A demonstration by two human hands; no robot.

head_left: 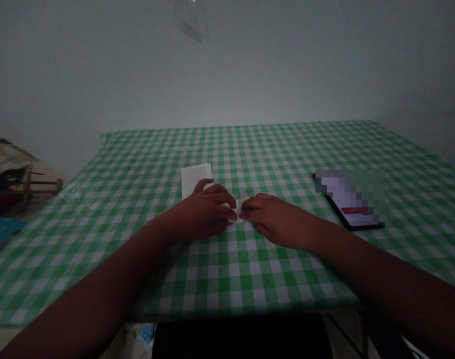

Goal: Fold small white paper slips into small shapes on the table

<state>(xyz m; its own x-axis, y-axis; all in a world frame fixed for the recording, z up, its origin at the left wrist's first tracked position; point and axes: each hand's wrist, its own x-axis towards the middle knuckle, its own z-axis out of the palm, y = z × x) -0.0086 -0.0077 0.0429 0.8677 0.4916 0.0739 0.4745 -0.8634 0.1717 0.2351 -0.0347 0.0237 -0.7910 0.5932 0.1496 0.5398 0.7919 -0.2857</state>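
Between my two hands, low over the tabletop, is a small white piece of paper [238, 218], mostly covered by fingers. My left hand [201, 212] is closed on its left side, thumb and fingertips pressed at the paper, with the index finger raised. From the other side my right hand [278, 218] pinches its right edge, fingers bent together. Whether the paper is folded cannot be made out. Just behind my left hand lies a small stack of printed white sheets [193, 176], its lower part hidden by that hand.
A green-and-white checked cloth [246, 279] covers the table. To the right lies a smartphone [362, 219], its screen lit and partly blurred out. A thin pale strip [189, 148] rests farther back. Beyond the table's left edge are a blue plastic object [3, 232] and a wooden frame [44, 184].
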